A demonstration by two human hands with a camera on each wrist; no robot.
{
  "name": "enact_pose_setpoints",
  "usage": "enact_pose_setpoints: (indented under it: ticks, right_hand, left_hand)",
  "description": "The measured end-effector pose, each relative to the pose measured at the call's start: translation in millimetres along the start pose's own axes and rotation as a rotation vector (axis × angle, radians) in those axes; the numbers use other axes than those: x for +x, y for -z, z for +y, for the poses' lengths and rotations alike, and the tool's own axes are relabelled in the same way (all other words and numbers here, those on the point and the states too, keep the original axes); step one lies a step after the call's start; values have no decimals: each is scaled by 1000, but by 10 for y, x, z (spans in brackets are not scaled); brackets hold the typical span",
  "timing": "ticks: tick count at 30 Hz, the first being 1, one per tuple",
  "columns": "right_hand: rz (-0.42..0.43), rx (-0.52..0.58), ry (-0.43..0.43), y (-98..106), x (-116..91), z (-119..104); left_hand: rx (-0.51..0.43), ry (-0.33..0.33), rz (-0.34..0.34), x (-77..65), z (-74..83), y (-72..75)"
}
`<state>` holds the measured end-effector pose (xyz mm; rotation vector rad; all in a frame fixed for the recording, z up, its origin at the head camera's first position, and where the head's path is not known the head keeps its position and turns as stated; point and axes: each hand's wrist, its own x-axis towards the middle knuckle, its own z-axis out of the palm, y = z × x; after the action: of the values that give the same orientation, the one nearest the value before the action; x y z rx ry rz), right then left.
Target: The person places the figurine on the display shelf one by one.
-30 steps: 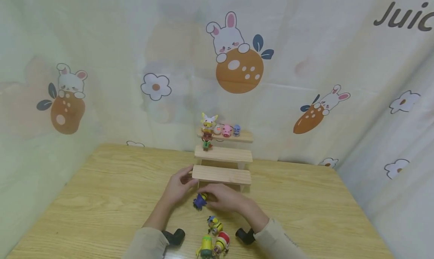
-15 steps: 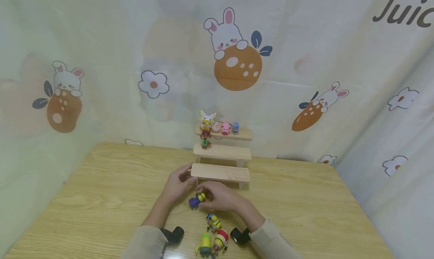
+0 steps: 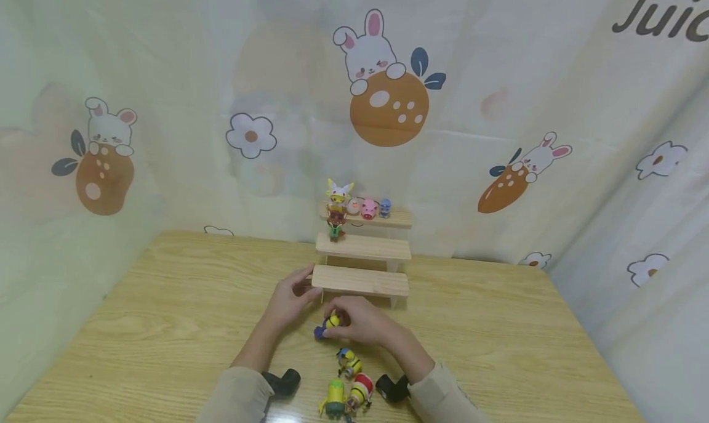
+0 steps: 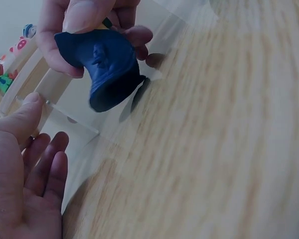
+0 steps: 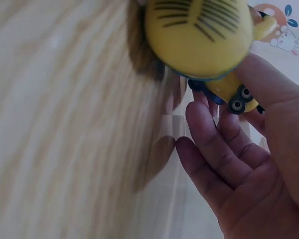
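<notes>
Bunny-print cloth backs our wooden table (image 3: 166, 312). Our right hand (image 3: 362, 324) pinches the yellow-and-blue figure (image 3: 328, 326) just above the tabletop, below the lowest step (image 3: 360, 281), whose left end our relaxed left hand (image 3: 288, 303) touches.

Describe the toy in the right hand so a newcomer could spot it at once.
On the wooden table, just in front of the lowest step of the wooden stair shelf, the right hand pinches a figurine. Unlike the three loose figurines nearer the sleeves, it wears a dark blue skirt-like base.

A yellow minion figure (image 5: 229, 89) sits pinched in the right hand (image 5: 249, 164) above the wooden table (image 5: 55, 124).
</notes>
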<state>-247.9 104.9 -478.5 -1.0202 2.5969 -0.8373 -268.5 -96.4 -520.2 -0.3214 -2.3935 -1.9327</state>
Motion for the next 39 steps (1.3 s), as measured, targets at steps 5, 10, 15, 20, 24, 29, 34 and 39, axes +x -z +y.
enact_pose_setpoints:
  ticks: [5,10,15,20,24,29,34,39]
  right_hand:
    - [13,63,-8,5,-27,-8]
    - [17,86,-5,11,-37,-22]
    - [38,44,-2,18,-57,-47]
    - [50,31,-24,43,-90,-90]
    - [30,27,-38,44,-105,-106]
    - [26,14,-58,38,-117,-129]
    - [44,-70,-40,25,-136,-135]
    - [83,-156,-61,19,-161,-152]
  left_hand:
    - [12,7,1,6,11,25]
    - [12,5,0,9,46,42]
    - [11,9,-9,14,51,29]
    - [-1,5,-11,13,26,7]
    - [-7,4,-15,-1,20,8]
    - [-3,2,-18,-13,17,13]
    - [-7,7,-26,-17,-2,11]
    - [-7,-1,-25,-18,-1,13]
